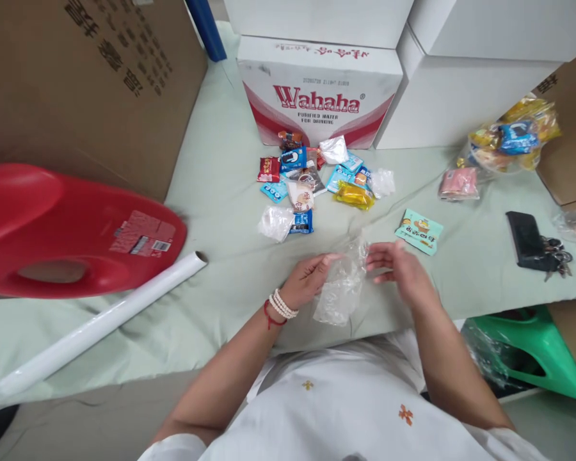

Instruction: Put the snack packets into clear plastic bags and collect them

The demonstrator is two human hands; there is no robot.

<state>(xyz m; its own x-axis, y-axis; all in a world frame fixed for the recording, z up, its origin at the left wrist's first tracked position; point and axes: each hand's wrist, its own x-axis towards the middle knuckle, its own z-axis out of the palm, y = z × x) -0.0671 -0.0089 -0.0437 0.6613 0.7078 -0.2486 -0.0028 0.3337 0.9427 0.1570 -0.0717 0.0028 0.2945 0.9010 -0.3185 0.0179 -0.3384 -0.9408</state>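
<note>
A clear plastic bag [338, 298], crinkled and seemingly with nothing inside, is spread above the green cloth near my body. My left hand [308, 279], with beads and a red string at the wrist, pinches its upper left side between thumb and fingers. On the other side is my right hand [399, 269], fingers stretched and parted, tips at the bag's right edge; whether they touch it I cannot tell. Just beyond that hand lies a mint-green snack packet [419, 231]. Ahead is a loose pile of wrapped snacks, including a yellow packet [354, 194] and a red packet [269, 169].
Behind the pile stands a Wahaha water carton [319, 96] beside white boxes [422, 102]. To the left are a red plastic stool [91, 224] and a white roll [105, 320]. On the right sit a filled snack bag [509, 141], a black phone-like object [528, 240] and keys [559, 255].
</note>
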